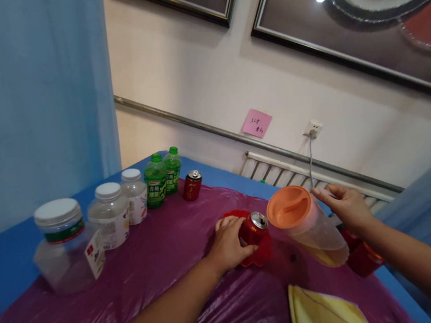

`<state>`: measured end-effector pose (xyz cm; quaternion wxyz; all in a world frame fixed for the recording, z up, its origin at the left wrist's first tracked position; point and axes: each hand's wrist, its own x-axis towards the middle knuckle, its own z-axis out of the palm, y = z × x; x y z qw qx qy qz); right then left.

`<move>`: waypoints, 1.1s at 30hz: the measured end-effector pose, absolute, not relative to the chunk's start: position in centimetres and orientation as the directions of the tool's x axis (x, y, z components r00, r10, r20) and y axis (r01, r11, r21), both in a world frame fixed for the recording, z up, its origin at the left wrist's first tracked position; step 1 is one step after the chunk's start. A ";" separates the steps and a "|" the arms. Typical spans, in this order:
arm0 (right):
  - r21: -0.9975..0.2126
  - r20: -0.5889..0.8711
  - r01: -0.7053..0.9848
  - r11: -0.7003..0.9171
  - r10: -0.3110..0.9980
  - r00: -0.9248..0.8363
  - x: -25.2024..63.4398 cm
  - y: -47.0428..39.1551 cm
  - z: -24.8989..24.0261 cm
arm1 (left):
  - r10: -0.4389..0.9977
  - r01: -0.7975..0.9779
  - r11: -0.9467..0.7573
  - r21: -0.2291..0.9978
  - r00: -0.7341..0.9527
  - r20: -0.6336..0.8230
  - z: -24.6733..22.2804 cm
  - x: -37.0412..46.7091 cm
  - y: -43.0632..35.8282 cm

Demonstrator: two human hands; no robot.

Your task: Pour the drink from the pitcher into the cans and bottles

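Note:
My left hand (229, 244) is wrapped round a red can (252, 232), which tilts a little over a red scalloped dish (264, 252). The can's silver top faces up and its tab opening looks dark. In my right hand (345, 207) is the handle of a translucent pitcher (321, 237) with an orange lid (290, 207). The pitcher leans with its lid toward the can, and some yellowish liquid lies in its lower part. A small gap seems to separate the lid from the can.
Clear jars with white lids (115, 221), green bottles (156, 182) and a dark red can (192, 185) line the table's left and back. A yellow cloth (324, 310) lies in front. Red items (363, 258) sit at right, partly behind the pitcher. Purple plastic (162, 273) covers the table.

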<state>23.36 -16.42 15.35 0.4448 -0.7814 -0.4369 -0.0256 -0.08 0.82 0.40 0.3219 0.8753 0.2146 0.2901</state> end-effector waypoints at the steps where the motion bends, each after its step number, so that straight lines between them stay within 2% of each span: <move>1: -0.670 0.431 0.709 -0.223 0.660 0.615 23.4 -16.4 15.3 | 0.560 0.186 -0.703 0.686 0.739 0.374 0.3 -0.1 0.8; 33: -0.672 0.418 0.700 -0.242 0.657 0.628 23.0 -16.6 15.5 | 0.563 0.190 -0.701 0.688 0.738 0.371 0.7 -0.2 0.8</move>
